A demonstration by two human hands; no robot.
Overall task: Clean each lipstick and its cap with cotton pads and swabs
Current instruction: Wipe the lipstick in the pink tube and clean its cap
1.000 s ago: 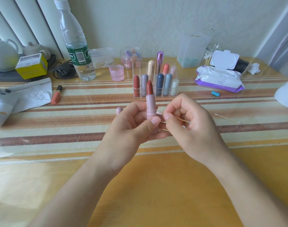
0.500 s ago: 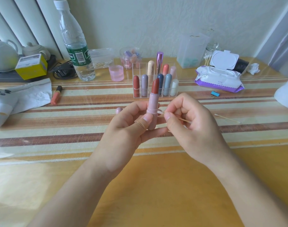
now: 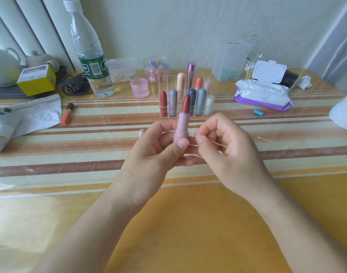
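- Just below the middle of the frame, the left hand [image 3: 153, 152] grips an uncapped lipstick [image 3: 182, 120] upright above the striped table [image 3: 70, 158]. Its fingers [image 3: 158, 129] are curled round the pink tube with the thumb pressed on the front, and the red-brown bullet stands proud of the tube.
- Beside it, the right hand [image 3: 227, 154] pinches a wooden cotton swab [image 3: 218, 143] between thumb and forefinger. The white tip is at the tube's collar and the other fingers are curled in.
- Behind both hands, a clear organizer [image 3: 162, 113] holds capped lipsticks upright in its compartments.
- A second swab [image 3: 273, 142] lies on the table at the right of the frame, well apart from the hands.
- A wet-wipes pack [image 3: 263, 95], lid raised, sits at upper right, and a water bottle [image 3: 89, 56] stands at upper left.
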